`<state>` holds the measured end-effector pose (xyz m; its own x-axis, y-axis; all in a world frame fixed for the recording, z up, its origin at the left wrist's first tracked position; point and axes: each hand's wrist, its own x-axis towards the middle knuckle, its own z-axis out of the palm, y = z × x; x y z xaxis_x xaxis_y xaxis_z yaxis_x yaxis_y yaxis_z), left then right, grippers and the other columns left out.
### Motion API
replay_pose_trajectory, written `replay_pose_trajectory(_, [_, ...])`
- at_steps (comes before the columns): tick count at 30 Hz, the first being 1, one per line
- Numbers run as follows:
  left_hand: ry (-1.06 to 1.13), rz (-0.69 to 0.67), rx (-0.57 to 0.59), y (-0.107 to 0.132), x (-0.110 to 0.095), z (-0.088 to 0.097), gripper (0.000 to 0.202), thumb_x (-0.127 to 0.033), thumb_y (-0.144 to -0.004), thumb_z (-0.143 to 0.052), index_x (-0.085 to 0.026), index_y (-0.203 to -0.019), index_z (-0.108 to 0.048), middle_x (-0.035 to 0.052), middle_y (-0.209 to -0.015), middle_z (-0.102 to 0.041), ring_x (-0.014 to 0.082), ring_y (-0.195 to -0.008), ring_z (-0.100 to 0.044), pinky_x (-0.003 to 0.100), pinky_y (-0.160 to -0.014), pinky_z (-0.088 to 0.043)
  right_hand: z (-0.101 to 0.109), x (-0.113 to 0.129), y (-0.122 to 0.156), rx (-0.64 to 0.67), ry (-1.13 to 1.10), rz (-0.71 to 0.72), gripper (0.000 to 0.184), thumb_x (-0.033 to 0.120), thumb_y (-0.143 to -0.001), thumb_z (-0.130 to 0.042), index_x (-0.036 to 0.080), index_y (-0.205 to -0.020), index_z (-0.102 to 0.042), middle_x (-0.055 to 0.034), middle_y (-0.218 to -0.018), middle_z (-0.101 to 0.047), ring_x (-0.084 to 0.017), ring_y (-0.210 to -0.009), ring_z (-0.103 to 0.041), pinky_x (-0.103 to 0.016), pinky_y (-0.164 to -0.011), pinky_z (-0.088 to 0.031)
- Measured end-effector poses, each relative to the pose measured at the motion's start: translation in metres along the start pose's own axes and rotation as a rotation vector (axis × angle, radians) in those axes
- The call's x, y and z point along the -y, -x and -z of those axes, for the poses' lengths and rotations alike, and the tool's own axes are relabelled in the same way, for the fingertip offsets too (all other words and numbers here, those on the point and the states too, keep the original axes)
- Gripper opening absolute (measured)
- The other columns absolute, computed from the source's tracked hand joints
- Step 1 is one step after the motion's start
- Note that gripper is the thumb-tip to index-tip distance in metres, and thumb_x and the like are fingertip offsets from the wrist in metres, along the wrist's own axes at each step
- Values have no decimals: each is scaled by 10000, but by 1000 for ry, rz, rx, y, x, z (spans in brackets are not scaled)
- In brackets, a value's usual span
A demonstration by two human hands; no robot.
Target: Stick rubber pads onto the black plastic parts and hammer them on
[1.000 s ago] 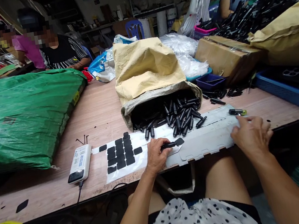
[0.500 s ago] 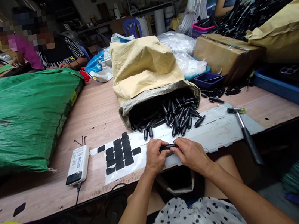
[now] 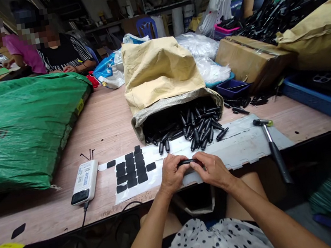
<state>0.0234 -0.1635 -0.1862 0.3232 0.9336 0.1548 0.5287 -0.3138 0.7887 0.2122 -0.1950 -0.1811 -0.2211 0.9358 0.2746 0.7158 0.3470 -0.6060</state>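
My left hand [image 3: 172, 174] and my right hand [image 3: 211, 170] meet at the table's front edge, both pinching one small black plastic handle [image 3: 187, 162] held level between them. Just behind lies a heap of the same black handles [image 3: 198, 129] spilling from a tan paper sack [image 3: 160, 74]. To the left, a white sheet with several black pads [image 3: 133, 172] lies flat. A small hammer [image 3: 272, 145] rests to the right on a grey cardboard sheet [image 3: 244, 145].
A white power bank [image 3: 84, 182] with its cable sits at left. A big green sack [image 3: 18, 126] fills the left side. A cardboard box [image 3: 246, 61], blue trays [image 3: 316, 102] and piles of black parts stand at right. Other people sit at the far side.
One second ago my right hand was out at the right by the hammer. It let the hammer lie and came to the left hand, and both now grip the handle.
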Motion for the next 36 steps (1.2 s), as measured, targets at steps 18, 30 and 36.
replay_pose_trajectory(18, [-132,-70,88,-1,-8,3,289,-327,-1008,-476,-232,-920,-734,28,-846,-708,224,-903,-535,394,-878,-368,-1,-3,2,1,46,72,187,349,-1001,-510,201,-952,-614,-47,-860,-643,-181,-799,-583,-277,-733,-404])
replay_pose_trajectory(30, [-116,-59,114,-3,-5,3,324,-340,-1016,-450,-233,-903,-735,31,-852,-716,225,-915,-536,396,-877,-375,-7,-6,1,-34,37,49,213,339,-991,-516,210,-841,-595,-39,-798,-645,-166,-742,-571,-268,-695,-385])
replay_pose_trajectory(36, [-81,-68,117,-1,-3,4,362,-368,-1015,-443,-236,-837,-729,28,-823,-699,222,-903,-522,383,-851,-386,2,-4,2,1,-117,29,125,338,-900,-619,216,-881,-602,-8,-755,-599,-158,-704,-551,-271,-696,-422])
